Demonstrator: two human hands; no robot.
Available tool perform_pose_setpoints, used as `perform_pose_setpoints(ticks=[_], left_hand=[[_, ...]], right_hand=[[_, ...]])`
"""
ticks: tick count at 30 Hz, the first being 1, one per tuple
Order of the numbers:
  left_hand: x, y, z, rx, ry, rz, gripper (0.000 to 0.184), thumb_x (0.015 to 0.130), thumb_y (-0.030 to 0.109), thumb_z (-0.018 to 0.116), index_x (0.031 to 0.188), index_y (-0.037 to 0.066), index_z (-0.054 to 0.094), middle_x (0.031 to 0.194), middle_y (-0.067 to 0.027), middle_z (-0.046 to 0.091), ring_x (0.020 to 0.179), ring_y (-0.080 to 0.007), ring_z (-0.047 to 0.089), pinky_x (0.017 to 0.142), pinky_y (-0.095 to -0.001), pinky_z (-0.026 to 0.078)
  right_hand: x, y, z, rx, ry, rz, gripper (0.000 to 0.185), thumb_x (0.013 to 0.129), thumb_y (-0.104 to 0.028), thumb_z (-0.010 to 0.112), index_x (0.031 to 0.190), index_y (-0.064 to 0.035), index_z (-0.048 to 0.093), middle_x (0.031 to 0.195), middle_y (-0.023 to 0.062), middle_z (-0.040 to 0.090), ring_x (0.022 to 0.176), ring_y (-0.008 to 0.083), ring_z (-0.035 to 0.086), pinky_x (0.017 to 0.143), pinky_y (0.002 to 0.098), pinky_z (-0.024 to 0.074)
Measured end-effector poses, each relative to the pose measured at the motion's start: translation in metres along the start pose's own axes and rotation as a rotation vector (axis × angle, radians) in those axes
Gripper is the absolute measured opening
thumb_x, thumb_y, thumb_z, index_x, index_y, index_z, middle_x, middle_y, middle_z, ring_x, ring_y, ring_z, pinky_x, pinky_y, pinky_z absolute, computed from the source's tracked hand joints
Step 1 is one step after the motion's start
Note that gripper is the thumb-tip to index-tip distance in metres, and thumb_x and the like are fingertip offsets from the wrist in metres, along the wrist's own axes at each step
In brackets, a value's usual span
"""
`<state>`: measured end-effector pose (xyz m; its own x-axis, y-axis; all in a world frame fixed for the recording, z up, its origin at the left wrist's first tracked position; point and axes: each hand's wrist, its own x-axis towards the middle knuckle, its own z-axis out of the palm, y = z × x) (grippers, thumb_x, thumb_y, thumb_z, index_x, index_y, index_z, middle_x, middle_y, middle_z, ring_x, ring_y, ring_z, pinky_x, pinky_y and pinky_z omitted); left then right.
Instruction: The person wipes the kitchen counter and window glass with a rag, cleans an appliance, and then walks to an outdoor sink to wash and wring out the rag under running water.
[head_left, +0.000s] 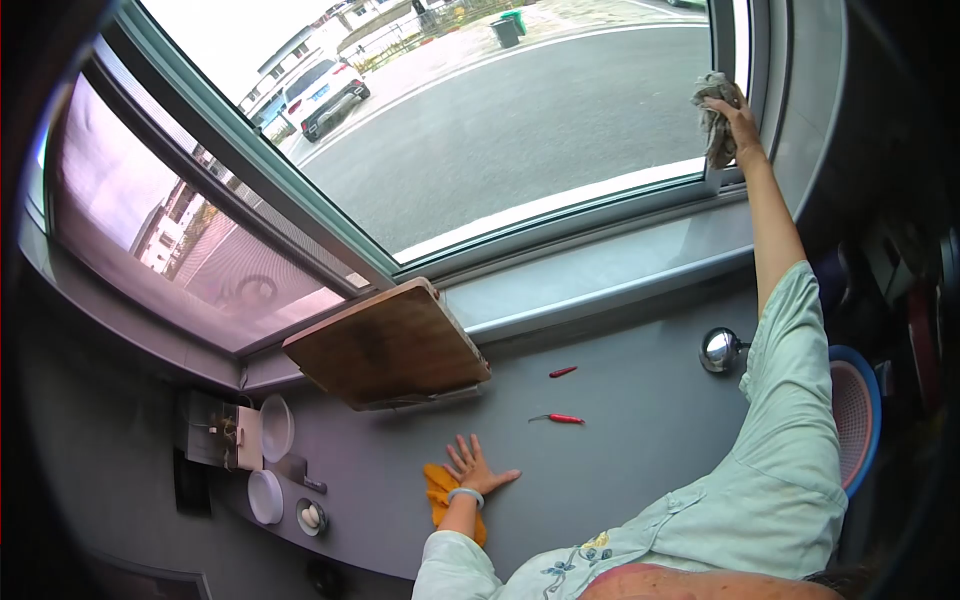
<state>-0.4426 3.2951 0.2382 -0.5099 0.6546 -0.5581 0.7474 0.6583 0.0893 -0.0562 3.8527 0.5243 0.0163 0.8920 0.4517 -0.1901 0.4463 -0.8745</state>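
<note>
My left hand [478, 470] lies with its fingers spread on the grey countertop [620, 350], a bracelet at the wrist. An orange cloth [438, 492] is beside and partly under that wrist. Up at the right side of the window, my right hand [738, 120] holds a crumpled grey cloth [716, 122] against the window frame [762, 110]. Two red chili peppers [564, 371] [566, 419] rest on the counter to the right of my left hand.
A wooden cutting board [395, 345] leans by the window. White bowls [277, 428], a small dish with eggs [311, 517] and a box [218, 430] stand at left. A shiny metal object [718, 350] and a blue-rimmed basket [853, 415] are at right.
</note>
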Motion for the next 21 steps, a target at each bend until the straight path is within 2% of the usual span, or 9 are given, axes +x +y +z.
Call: perform_pose_setpoints(ticks=[5, 6, 9, 12, 17, 18, 21], left_hand=[[-0.003, 0.002, -0.003, -0.019, -0.007, 0.001, 0.135, 0.053, 0.072, 0.068, 0.143, 0.009, -0.012, 0.146, -0.0201, -0.022, 0.130, -0.0397, -0.029, 0.102, -0.0596, -0.011], [-0.005, 0.002, -0.003, -0.018, -0.005, 0.009, 0.135, 0.053, 0.072, 0.068, 0.143, 0.009, -0.012, 0.146, -0.0201, -0.022, 0.130, -0.0397, -0.029, 0.102, -0.0596, -0.011], [-0.007, 0.002, -0.002, -0.011, 0.033, 0.008, 0.130, 0.056, 0.071, 0.066, 0.143, 0.011, -0.009, 0.147, -0.0172, -0.022, 0.131, -0.0383, -0.027, 0.102, -0.0588, -0.012], [-0.008, 0.002, -0.001, 0.013, 0.041, -0.002, 0.129, 0.056, 0.071, 0.066, 0.144, 0.011, -0.008, 0.147, -0.0170, -0.020, 0.132, -0.0387, -0.026, 0.103, -0.0590, -0.011], [-0.008, -0.002, 0.000, -0.031, 0.061, 0.037, 0.130, 0.055, 0.073, 0.065, 0.144, 0.011, -0.006, 0.147, -0.0181, -0.018, 0.132, -0.0392, -0.024, 0.103, -0.0594, -0.011], [-0.007, -0.002, 0.000, -0.021, 0.061, 0.053, 0.130, 0.055, 0.073, 0.065, 0.144, 0.011, -0.006, 0.147, -0.0181, -0.018, 0.132, -0.0392, -0.024, 0.103, -0.0594, -0.011], [-0.005, -0.003, 0.004, -0.047, 0.052, 0.033, 0.130, 0.054, 0.073, 0.066, 0.144, 0.011, -0.006, 0.147, -0.0187, -0.018, 0.132, -0.0396, -0.025, 0.103, -0.0597, -0.011]], right_hand=[[-0.029, -0.010, 0.047, -0.050, -0.043, -0.085, 0.068, 0.063, -0.022, 0.071, 0.123, -0.0045, 0.046, 0.106, 0.0076, 0.055, 0.097, 0.0182, 0.053, 0.088, 0.0290, 0.0420], [-0.028, -0.003, 0.054, -0.095, -0.055, -0.097, 0.071, 0.063, -0.022, 0.070, 0.126, -0.0047, 0.043, 0.113, 0.0101, 0.050, 0.102, 0.0196, 0.051, 0.091, 0.0304, 0.0417], [-0.042, 0.001, 0.084, -0.163, -0.064, -0.115, 0.081, 0.061, -0.020, 0.072, 0.133, -0.0065, 0.037, 0.120, 0.0126, 0.040, 0.109, 0.0232, 0.047, 0.094, 0.0327, 0.0411], [-0.063, 0.001, 0.121, -0.352, -0.018, -0.302, 0.088, 0.061, -0.021, 0.073, 0.137, -0.0077, 0.031, 0.123, 0.0168, 0.034, 0.115, 0.0295, 0.041, 0.098, 0.0360, 0.0392], [-0.090, 0.001, 0.173, -0.622, -0.084, -0.276, 0.094, 0.061, -0.024, 0.073, 0.140, -0.0141, 0.025, 0.133, 0.0196, 0.024, 0.121, 0.0348, 0.036, 0.101, 0.0363, 0.0364], [-0.097, -0.001, 0.183, -0.688, -0.105, -0.272, 0.097, 0.061, -0.026, 0.073, 0.142, -0.0161, 0.021, 0.135, 0.0191, 0.021, 0.121, 0.0357, 0.037, 0.100, 0.0371, 0.0385], [-0.111, -0.005, 0.216, -0.868, -0.188, -0.143, 0.106, 0.062, -0.030, 0.072, 0.145, -0.0247, 0.006, 0.138, 0.0187, 0.015, 0.109, 0.0364, 0.051, 0.092, 0.0369, 0.0470]])
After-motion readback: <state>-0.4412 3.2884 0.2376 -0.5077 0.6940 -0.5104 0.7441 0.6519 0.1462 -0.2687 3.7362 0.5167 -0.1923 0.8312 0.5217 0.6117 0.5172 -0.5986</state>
